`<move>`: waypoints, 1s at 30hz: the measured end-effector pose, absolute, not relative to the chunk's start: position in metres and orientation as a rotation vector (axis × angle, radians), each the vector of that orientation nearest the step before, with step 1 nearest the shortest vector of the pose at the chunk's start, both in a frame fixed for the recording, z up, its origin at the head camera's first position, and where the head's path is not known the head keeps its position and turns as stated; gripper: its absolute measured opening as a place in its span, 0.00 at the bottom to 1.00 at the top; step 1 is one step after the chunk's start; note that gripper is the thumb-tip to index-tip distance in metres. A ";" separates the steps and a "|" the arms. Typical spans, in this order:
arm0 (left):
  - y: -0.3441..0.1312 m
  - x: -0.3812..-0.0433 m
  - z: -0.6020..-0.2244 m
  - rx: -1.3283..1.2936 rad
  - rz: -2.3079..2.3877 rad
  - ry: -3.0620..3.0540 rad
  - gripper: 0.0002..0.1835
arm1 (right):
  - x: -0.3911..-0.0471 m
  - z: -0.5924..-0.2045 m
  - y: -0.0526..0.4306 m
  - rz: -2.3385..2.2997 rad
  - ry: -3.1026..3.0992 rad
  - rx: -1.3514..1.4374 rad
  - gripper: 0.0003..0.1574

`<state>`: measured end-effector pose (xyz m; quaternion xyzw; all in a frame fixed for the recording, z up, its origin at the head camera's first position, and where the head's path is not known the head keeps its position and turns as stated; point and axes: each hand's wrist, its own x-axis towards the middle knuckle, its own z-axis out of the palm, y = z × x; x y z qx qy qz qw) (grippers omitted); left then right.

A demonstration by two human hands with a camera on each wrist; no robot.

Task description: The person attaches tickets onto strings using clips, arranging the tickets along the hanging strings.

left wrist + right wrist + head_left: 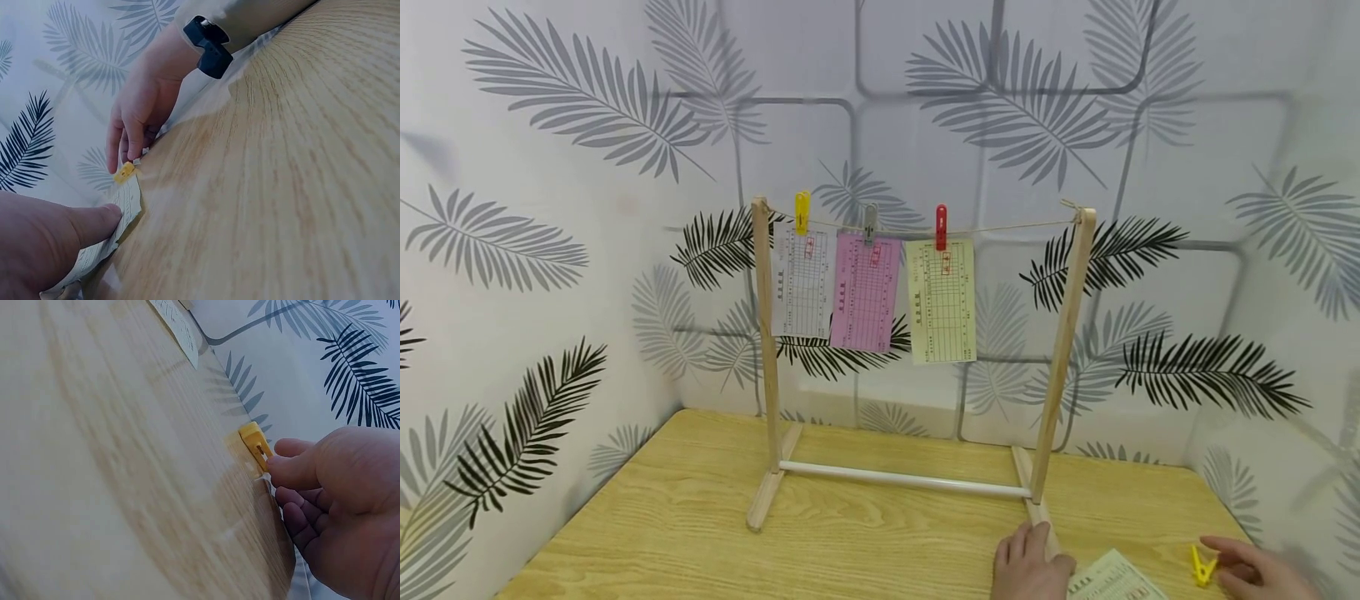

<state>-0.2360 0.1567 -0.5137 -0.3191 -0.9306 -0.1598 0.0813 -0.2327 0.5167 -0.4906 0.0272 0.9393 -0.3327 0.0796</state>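
Note:
At the lower right in the head view, my right hand [1258, 571] has its thumb and forefinger at the handle ends of a yellow clothespin [1202, 567]. The right wrist view shows the thumb against the clothespin [254, 444], low over the tabletop, other fingers curled. My left hand [1028, 567] is by the stand's right foot and pinches a pale yellow printed slip [1116, 577]. In the left wrist view its thumb lies on top of the slip [128, 203]; a fingertip shows beneath.
A wooden stand [1063, 358] holds a string with a white slip [801, 292], a pink slip [865, 300] and a yellow slip [942, 312], hung by a yellow clip [802, 212], a grey clip [870, 223] and a red clip [942, 227]. Leaf-patterned walls border the wooden table [700, 500].

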 end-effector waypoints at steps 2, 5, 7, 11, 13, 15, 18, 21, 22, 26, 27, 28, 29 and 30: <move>0.157 -0.237 -0.514 -0.947 -0.496 -2.758 0.30 | -0.234 -0.492 0.516 -1.011 2.798 0.111 0.36; 0.157 -0.237 -0.514 -0.929 -0.521 -2.737 0.29 | -0.235 -0.495 0.515 -1.032 2.787 0.180 0.33; 0.158 -0.238 -0.513 -0.906 -0.528 -2.743 0.26 | -0.236 -0.496 0.515 -1.036 2.785 0.223 0.30; 0.162 -0.237 -0.510 -0.848 -0.570 -2.787 0.16 | -0.234 -0.499 0.514 -1.094 2.765 0.287 0.24; 0.163 -0.237 -0.509 -0.823 -0.604 -2.814 0.13 | -0.233 -0.499 0.513 -1.137 2.758 0.293 0.21; 0.163 -0.236 -0.507 -0.804 -0.636 -2.833 0.10 | -0.232 -0.499 0.511 -1.169 2.767 0.285 0.18; 0.162 -0.235 -0.504 -0.784 -0.657 -2.845 0.11 | -0.230 -0.500 0.510 -1.172 2.795 0.263 0.16; 0.161 -0.233 -0.502 -0.783 -0.664 -2.828 0.07 | -0.228 -0.501 0.509 -1.105 2.842 0.276 0.16; 0.161 -0.233 -0.501 -0.780 -0.676 -2.815 0.06 | -0.228 -0.501 0.509 -1.083 2.854 0.289 0.16; 0.160 -0.231 -0.496 -0.724 -0.794 -2.741 0.08 | -0.226 -0.501 0.508 -1.022 2.890 0.323 0.19; 0.160 -0.231 -0.495 -0.705 -0.841 -2.712 0.09 | -0.226 -0.500 0.508 -1.022 2.893 0.331 0.20; 0.160 -0.231 -0.494 -0.686 -0.894 -2.686 0.09 | -0.225 -0.500 0.507 -1.023 2.894 0.342 0.22; 0.160 -0.232 -0.492 -0.668 -0.958 -2.661 0.08 | -0.224 -0.499 0.507 -1.018 2.896 0.343 0.24; 0.159 -0.232 -0.490 -0.655 -1.010 -2.637 0.08 | -0.224 -0.498 0.507 -1.016 2.897 0.351 0.26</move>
